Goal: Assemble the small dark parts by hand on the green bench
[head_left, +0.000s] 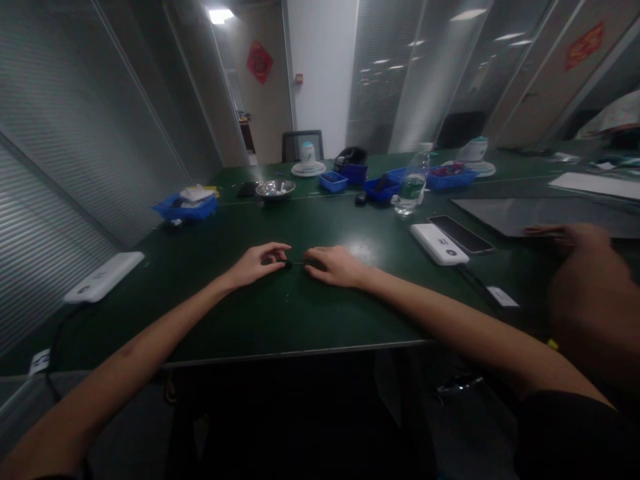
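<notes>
Both my hands rest on the dark green table [280, 313], stretched out in front of me. My left hand [260, 261] pinches a small black part [286, 265] between thumb and fingertips. My right hand [334, 265] is closed on another small dark piece [310, 261] just to the right. A thin wire or thread seems to run between the two pieces. What the pieces are is too small and dim to tell.
A white power bank [436, 243] and a dark phone [461, 234] lie to the right, another white power bank [103, 276] at the left edge. Farther back stand blue bins [186, 208], a metal bowl [275, 189], a water bottle [413, 187] and small fans. Another person's arm [590, 280] reaches in at right.
</notes>
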The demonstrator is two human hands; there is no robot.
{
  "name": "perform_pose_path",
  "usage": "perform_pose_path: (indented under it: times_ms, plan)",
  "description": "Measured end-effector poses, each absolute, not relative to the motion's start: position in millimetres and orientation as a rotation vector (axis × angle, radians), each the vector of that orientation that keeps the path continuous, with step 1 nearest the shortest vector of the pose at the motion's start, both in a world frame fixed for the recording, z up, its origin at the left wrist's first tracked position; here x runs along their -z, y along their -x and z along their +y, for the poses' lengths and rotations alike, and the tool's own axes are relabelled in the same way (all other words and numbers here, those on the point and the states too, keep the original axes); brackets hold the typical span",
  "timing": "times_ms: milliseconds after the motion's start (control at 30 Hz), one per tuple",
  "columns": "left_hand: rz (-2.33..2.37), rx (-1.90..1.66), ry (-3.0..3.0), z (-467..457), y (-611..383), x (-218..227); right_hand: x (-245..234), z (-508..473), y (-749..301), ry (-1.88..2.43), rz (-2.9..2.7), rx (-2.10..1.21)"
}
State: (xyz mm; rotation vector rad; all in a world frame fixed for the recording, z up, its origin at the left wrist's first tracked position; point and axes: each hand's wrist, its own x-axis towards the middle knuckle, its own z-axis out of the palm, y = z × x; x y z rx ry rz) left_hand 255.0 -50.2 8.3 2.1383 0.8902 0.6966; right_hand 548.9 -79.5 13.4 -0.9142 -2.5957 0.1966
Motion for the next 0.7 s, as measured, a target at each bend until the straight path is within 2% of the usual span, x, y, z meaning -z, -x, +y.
perform_pose_path:
  times_ms: [700]
  plan:
    - [0.791, -0.693, -2.076, -53, -266, -3, -13, -79, -546, 0.862, -2.626, -0.216]
